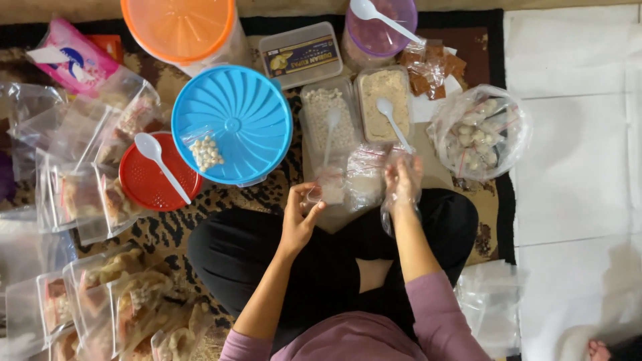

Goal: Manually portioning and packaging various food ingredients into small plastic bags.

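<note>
My left hand (pixel 299 215) pinches a small clear plastic packet (pixel 329 185) with pale filling, just above my crossed legs. My right hand (pixel 401 182) is inside a clear plastic glove or bag (pixel 396 210) and touches another small clear packet (pixel 366 175). Just beyond the hands stand two clear tubs, one with white pellets (pixel 326 117) and one with beige powder (pixel 382 101), each with a white plastic spoon in it.
A blue round lid (pixel 233 124) bears a small packet of white bits. A red lid with a white spoon (pixel 157 172) lies left. Filled packets (pixel 114 294) pile at left. A bag of wrapped pieces (pixel 480 134) sits right. An orange-lidded jar (pixel 180 30) and purple tub (pixel 378 30) stand at back.
</note>
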